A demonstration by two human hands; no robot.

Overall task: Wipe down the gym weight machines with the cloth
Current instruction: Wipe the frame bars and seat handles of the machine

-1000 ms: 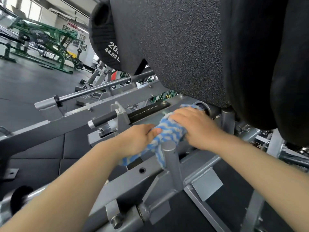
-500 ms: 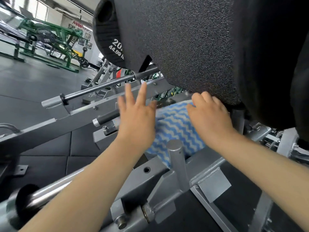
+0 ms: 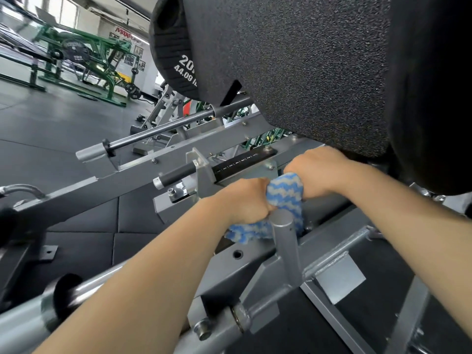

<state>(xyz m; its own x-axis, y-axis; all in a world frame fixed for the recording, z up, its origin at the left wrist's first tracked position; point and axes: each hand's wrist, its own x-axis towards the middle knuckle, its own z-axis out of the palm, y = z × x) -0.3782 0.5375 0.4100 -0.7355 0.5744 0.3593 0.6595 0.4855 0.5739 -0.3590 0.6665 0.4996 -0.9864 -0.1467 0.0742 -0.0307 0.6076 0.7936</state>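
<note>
- Under a big black textured pad [image 3: 306, 72], on the grey steel frame [image 3: 255, 272] of a weight machine, both hands meet on one cloth [image 3: 283, 194].
- The left hand [image 3: 245, 200] has a closed grip: its fingers are curled around the left end of the cloth.
- The right hand [image 3: 316, 172] also has a closed grip, on the upper right end of the cloth.
- The cloth is blue with pale wavy stripes; it is bunched between the two grips and lies on the frame, with a loose part hanging below the left grip.
- Just below the grips, a short grey peg [image 3: 284, 241] stands up from the frame and touches the cloth.
- To the left of the grips there is a black handle [image 3: 178, 175], and farther left a long chrome bar [image 3: 158, 131].
- Above the left grip hangs a black weight plate [image 3: 173, 54] with white numbers.
- Far to the left, the floor [image 3: 63, 123] is covered with dark rubber tiles, and green machines [image 3: 84, 60] stand near bright windows.
</note>
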